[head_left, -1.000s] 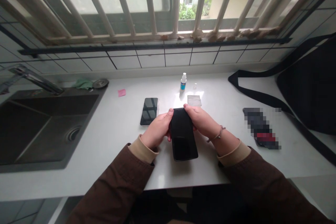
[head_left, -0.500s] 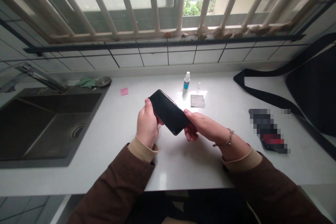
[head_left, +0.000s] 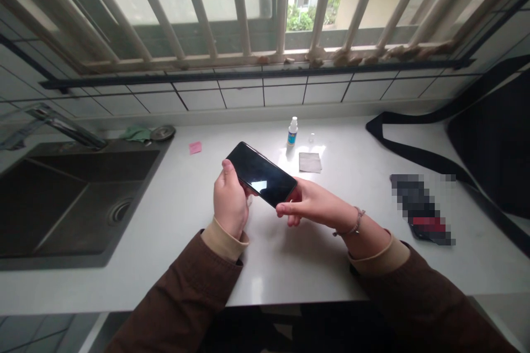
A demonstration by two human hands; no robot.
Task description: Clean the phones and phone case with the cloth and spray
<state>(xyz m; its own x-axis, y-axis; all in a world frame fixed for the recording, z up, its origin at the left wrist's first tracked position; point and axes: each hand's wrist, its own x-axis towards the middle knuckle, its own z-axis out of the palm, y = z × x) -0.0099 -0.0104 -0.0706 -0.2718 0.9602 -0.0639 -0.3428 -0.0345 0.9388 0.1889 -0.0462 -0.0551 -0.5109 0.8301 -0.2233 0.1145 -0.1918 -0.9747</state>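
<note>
A black smartphone (head_left: 259,168) is held above the white counter, its dark glossy screen facing up and a bright reflection near its lower edge. My left hand (head_left: 230,196) grips its left end, thumb along the edge and fingers underneath. At the right end, my right hand (head_left: 312,202) holds the corner with the thumb on the near side and the other fingers partly behind the phone. Beyond the phone stands a small white spray bottle (head_left: 292,131) with a blue label. A folded grey cloth (head_left: 310,162) lies near it, with a small clear cap (head_left: 311,137) beside.
To the left is a dark sink (head_left: 49,193) with a chrome faucet (head_left: 62,124). A pink paper piece (head_left: 195,147) lies on the counter (head_left: 290,265). A pixelated dark object (head_left: 420,207) and a black strapped bag (head_left: 492,138) lie at the right. Window bars rise behind.
My right thumb has moved from the phone's far side to its near corner. The phone has tilted slightly, and a bright reflection now shows on its screen.
</note>
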